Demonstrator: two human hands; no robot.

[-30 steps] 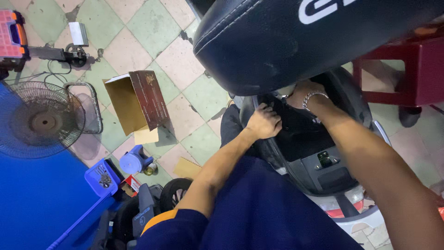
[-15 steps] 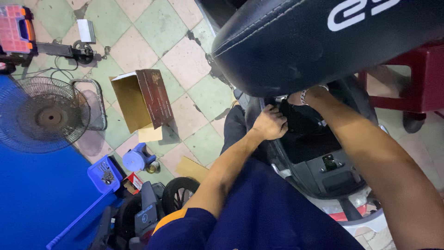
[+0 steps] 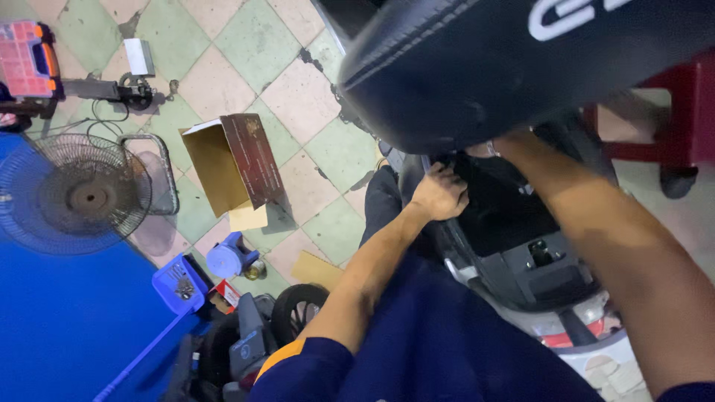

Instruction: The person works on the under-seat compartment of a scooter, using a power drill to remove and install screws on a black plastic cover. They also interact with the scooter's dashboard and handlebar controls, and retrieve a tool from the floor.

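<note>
Floor [image 3: 246, 45]: worn pink-and-green checkered tiles. Open cardboard box [image 3: 231, 164] centre-left; floor fan [image 3: 78, 195] far left; red stool [image 3: 685, 112] right.

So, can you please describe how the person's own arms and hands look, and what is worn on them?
Both forearms are bare. The left arm has a short dark-blue sleeve with an orange band at its hem. The left hand wears no glove or ring. The right arm is bare down to a dark-blue sleeve edge; its hand is hidden under the black seat.

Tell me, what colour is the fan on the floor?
The fan is black, seen in the head view.
</note>
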